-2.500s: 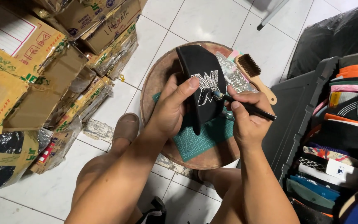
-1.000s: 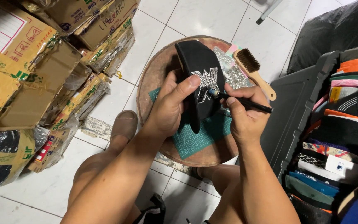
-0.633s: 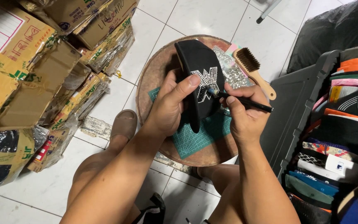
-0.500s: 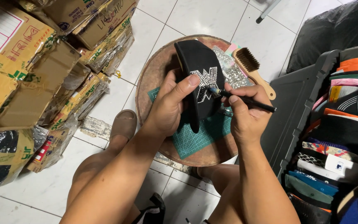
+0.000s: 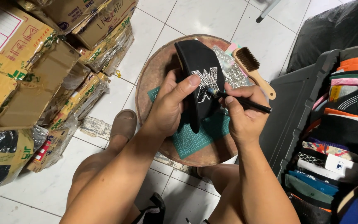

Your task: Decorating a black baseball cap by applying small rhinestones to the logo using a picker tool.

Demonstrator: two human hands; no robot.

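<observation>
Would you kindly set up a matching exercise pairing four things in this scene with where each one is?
Things:
1. black cap
2. black pen tool
3. wooden brush
4. green cutting mat

Places:
A. lying flat on the round board
B. held in the left hand
C. gripped in the right hand
D. lying at the board's right edge

Pairs: 1-B, 2-C, 3-D, 4-A

Round brown wooden stool top (image 5: 156, 70) stands on white tiled floor (image 5: 204, 16); green gridded cutting mat (image 5: 199, 137), wooden-handled brush (image 5: 253, 70) and rhinestone sheet (image 5: 233, 72) lie on it.
</observation>
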